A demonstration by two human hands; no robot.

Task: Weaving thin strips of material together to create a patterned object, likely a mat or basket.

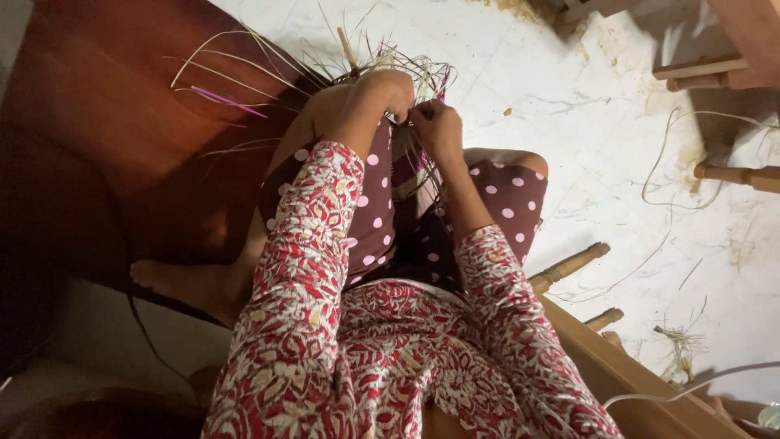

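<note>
Patterned sleeves (pixel 309 268); both hands (pixel 414 106) seemingly pinch woven cane strips (pixel 406 65).

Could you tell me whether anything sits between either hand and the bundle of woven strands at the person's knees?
Nothing visible does. The left hand and right hand are both already on the woven strands, fingers closed around them above the knees.

Your left hand (pixel 388 91) and right hand (pixel 437 126) cover the middle of the weave (pixel 422 77), so you can't tell which strands the fingers pinch. The chair (pixel 642 382) is cut off at the bottom edge, and the stool (pixel 731 57) at the top right. The foot (pixel 175 280) sits in shadow, toes unclear.
</note>
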